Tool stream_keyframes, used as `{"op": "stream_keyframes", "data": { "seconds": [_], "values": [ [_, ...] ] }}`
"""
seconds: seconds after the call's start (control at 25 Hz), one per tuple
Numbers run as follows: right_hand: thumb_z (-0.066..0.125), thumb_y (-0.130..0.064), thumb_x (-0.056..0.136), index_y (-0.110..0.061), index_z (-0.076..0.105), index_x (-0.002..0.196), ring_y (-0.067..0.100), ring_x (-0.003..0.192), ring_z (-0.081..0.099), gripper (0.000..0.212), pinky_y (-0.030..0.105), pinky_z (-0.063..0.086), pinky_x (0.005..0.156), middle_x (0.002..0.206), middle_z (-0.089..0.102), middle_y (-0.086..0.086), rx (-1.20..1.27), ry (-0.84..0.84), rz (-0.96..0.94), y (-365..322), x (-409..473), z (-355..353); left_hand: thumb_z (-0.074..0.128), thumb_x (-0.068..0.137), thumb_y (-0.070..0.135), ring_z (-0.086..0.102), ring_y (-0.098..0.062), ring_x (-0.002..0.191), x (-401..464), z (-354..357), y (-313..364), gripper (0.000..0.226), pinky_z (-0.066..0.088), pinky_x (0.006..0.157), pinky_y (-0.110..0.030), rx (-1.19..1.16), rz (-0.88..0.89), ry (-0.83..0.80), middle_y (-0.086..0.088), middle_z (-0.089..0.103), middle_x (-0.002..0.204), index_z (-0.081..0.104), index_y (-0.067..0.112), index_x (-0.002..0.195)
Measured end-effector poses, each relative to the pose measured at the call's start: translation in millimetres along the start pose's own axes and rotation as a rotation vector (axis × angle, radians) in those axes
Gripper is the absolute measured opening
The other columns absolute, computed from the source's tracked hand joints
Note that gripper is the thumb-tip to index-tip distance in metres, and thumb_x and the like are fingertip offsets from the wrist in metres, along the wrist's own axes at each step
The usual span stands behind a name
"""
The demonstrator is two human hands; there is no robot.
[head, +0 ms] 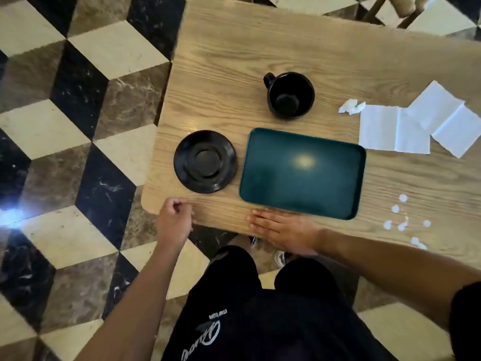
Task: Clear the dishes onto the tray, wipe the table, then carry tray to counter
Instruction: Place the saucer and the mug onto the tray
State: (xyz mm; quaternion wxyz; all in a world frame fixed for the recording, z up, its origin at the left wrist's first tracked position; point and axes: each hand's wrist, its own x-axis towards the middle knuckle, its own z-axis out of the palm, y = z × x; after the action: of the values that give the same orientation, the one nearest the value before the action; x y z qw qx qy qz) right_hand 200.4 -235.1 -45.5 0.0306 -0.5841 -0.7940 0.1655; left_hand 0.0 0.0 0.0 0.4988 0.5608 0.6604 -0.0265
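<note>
A dark green tray (302, 173) lies empty near the front edge of the wooden table (260, 48). Left of it sits a black saucer (205, 161). Behind the tray stands a black cup (290, 95), upright and empty, its handle to the left. My left hand (175, 221) is loosely curled at the table's front left corner, holding nothing. My right hand (281, 229) lies flat, palm down, on the table edge just in front of the tray's near left corner.
White paper napkins (416, 123) lie unfolded at the right, with a crumpled scrap (351, 106) beside the cup. Several small white paper bits (402, 220) are scattered at the front right. A wooden chair (400, 9) stands behind the table. Checkered marble floor lies to the left.
</note>
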Motion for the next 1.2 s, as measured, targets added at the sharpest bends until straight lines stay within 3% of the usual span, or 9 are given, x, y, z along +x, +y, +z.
{"op": "stream_keyframes", "data": {
  "seconds": [0.16, 0.24, 0.36, 0.6, 0.72, 0.8, 0.88, 1.0, 1.2],
  "values": [
    [0.051, -0.022, 0.099, -0.002, 0.024, 0.156, 0.031, 0.155, 0.008, 0.067, 0.045, 0.013, 0.125, 0.166, 0.015, 0.015, -0.021, -0.032, -0.099, 12, -4, 8, 0.052, 0.102, 0.011, 0.066, -0.024, 0.062, 28, -15, 17, 0.013, 0.059, 0.057, -0.036, -0.191, -0.027, 0.137, -0.015, 0.069, 0.089, 0.053, 0.010, 0.115],
    [0.061, -0.019, 0.093, -0.003, 0.021, 0.157, 0.030, 0.155, 0.006, 0.077, 0.046, 0.016, 0.124, 0.167, 0.011, 0.014, -0.005, -0.056, -0.079, 11, -5, 13, 0.052, 0.103, 0.009, 0.069, -0.027, 0.067, 33, -16, 31, 0.016, 0.061, 0.063, -0.037, -0.288, -0.022, 0.135, -0.014, 0.070, 0.089, 0.052, 0.009, 0.119],
    [0.063, -0.021, 0.092, -0.004, 0.022, 0.158, 0.029, 0.155, 0.007, 0.079, 0.047, 0.019, 0.123, 0.167, 0.012, 0.012, 0.043, -0.053, -0.070, 13, -7, 15, 0.059, 0.100, 0.007, 0.075, -0.029, 0.084, 40, -13, 49, 0.008, 0.065, 0.073, -0.042, -0.382, -0.051, 0.100, -0.015, 0.071, 0.100, 0.062, 0.014, 0.103],
    [0.062, -0.020, 0.090, -0.005, 0.024, 0.157, 0.028, 0.155, 0.011, 0.079, 0.045, 0.017, 0.125, 0.167, 0.016, 0.011, 0.041, -0.038, -0.069, 13, -6, 16, 0.062, 0.100, 0.004, 0.073, -0.028, 0.095, 48, -5, 58, 0.012, 0.065, 0.074, -0.042, -0.209, -0.016, 0.009, -0.014, 0.070, 0.111, 0.066, 0.013, 0.093],
    [0.057, -0.029, 0.092, -0.007, 0.023, 0.158, 0.026, 0.155, 0.009, 0.077, 0.042, 0.006, 0.125, 0.167, 0.015, 0.009, 0.067, -0.034, -0.061, 13, -7, 16, 0.061, 0.101, 0.002, 0.075, -0.014, 0.075, 40, -8, 59, 0.020, 0.063, 0.067, -0.035, -0.141, 0.021, 0.015, -0.011, 0.070, 0.106, 0.065, 0.016, 0.088],
    [0.053, -0.030, 0.093, -0.007, 0.023, 0.158, 0.026, 0.155, 0.007, 0.075, 0.041, -0.001, 0.125, 0.167, 0.014, 0.009, 0.055, -0.054, -0.062, 14, -7, 16, 0.062, 0.100, 0.002, 0.076, -0.010, 0.070, 37, -9, 58, 0.013, 0.063, 0.072, -0.041, -0.118, 0.032, 0.011, -0.012, 0.071, 0.104, 0.068, 0.012, 0.093],
    [0.051, -0.026, 0.092, -0.007, 0.024, 0.158, 0.027, 0.155, 0.006, 0.074, 0.040, -0.002, 0.125, 0.167, 0.013, 0.008, 0.054, -0.067, -0.054, 13, -6, 17, 0.062, 0.099, 0.000, 0.078, -0.021, 0.084, 32, -11, 58, 0.009, 0.064, 0.081, -0.047, -0.106, 0.059, -0.014, -0.018, 0.071, 0.107, 0.068, 0.001, 0.105],
    [0.053, -0.022, 0.093, -0.008, 0.026, 0.157, 0.026, 0.155, 0.007, 0.071, 0.040, 0.005, 0.126, 0.167, 0.016, 0.007, 0.066, -0.045, -0.040, 12, -7, 19, 0.062, 0.098, -0.002, 0.074, -0.038, 0.101, 23, -10, 60, 0.018, 0.065, 0.079, -0.046, -0.113, 0.117, -0.052, -0.025, 0.071, 0.112, 0.067, -0.005, 0.115],
    [0.060, -0.022, 0.091, -0.009, 0.029, 0.157, 0.024, 0.155, 0.008, 0.074, 0.040, 0.012, 0.126, 0.167, 0.018, 0.005, 0.109, -0.017, -0.025, 12, -6, 21, 0.061, 0.097, -0.006, 0.073, -0.027, 0.084, 0, 20, 81, 0.021, 0.066, 0.069, -0.037, -0.059, 0.191, -0.153, -0.013, 0.074, 0.092, 0.072, 0.011, 0.093]
  ]
}}
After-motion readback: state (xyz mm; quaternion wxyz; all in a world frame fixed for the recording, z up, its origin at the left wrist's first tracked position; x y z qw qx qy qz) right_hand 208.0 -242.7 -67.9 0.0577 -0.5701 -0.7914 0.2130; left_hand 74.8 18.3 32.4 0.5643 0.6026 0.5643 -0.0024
